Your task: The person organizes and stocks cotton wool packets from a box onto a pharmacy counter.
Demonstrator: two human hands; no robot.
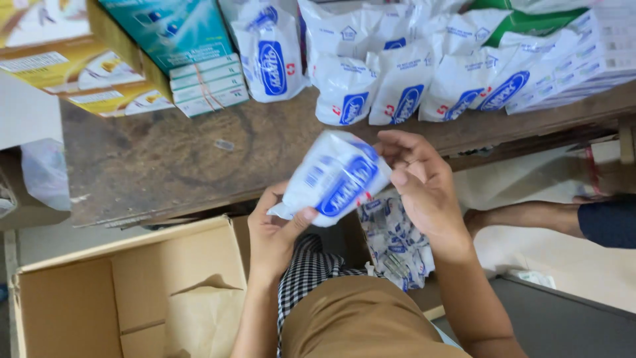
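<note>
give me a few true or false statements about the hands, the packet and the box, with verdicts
1. Both hands hold one white and blue packet. True: the left hand grips its lower end and the right hand its upper end.
2. The cardboard box sits on the wooden table. False: it stands lower, beside the person.
3. More white packets lie on the table. True.
4. The held packet rests flat on the table. False: it is held up off it.

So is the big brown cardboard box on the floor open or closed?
Open. The brown cardboard box has its top flaps folded apart, so its bare inside walls show. It sits below the left hand.
</note>
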